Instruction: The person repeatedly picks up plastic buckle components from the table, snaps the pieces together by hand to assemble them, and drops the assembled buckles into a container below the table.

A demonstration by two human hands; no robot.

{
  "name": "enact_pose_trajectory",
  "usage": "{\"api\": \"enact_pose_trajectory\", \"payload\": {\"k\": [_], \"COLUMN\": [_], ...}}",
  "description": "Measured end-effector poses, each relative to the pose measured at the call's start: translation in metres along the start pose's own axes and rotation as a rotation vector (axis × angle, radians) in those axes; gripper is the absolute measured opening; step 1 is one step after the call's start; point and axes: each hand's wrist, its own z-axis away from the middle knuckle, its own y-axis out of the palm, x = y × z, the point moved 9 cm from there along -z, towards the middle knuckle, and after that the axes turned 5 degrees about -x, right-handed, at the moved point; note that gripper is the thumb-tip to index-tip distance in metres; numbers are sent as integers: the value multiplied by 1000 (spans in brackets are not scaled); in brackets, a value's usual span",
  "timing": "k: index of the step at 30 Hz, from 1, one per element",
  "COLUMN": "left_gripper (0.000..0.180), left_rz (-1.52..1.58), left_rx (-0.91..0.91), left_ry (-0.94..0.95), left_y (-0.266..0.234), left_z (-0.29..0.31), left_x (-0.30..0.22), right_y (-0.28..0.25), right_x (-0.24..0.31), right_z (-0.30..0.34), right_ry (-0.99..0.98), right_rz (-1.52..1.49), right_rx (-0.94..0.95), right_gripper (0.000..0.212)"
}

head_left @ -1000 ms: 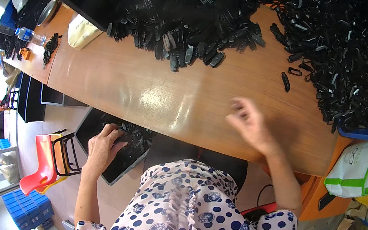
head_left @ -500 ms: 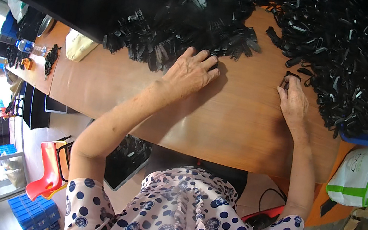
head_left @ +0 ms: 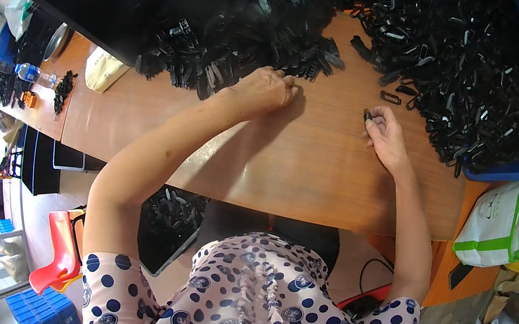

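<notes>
From where I stand, the tabletop is bare wood along its near edge, and a narrow bare lane runs away between two heaps. One heap of black pieces lies toward the far left, by a black bin; the other heap of black pieces lies toward the far right corner, by one blue bin. Both hold too many to count. One rectangular black frame lies loose just beside the right heap. The left arm reaches well forward, its hand curled at the near side of the left heap; I can't tell whether it grips anything. The right hand, over bare wood nearer the right edge, pinches one small black piece between thumb and fingers, its forearm angled in from the near edge.
</notes>
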Motion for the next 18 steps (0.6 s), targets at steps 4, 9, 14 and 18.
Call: {"api": "enact_pose_trajectory", "payload": {"k": [4, 9, 14, 18], "left_gripper": [18, 17, 12, 21], "left_rz": [82, 244, 264, 557], "left_rx": [143, -166, -240, -289], "left_ry": [-74, -261, -367, -448], "left_y": [14, 1, -2, -14], "left_z": [7, 33, 41, 52], "left_x": [4, 0, -9, -21], "right_y": [27, 47, 68, 76], "right_x": [-1, 20, 28, 44], "right_z": [35, 62, 72, 82], "right_ry": [265, 294, 286, 317], "right_rz": [-817, -918, -885, -957], "right_rx": [160, 227, 296, 308], "right_gripper": [22, 20, 17, 17]}}
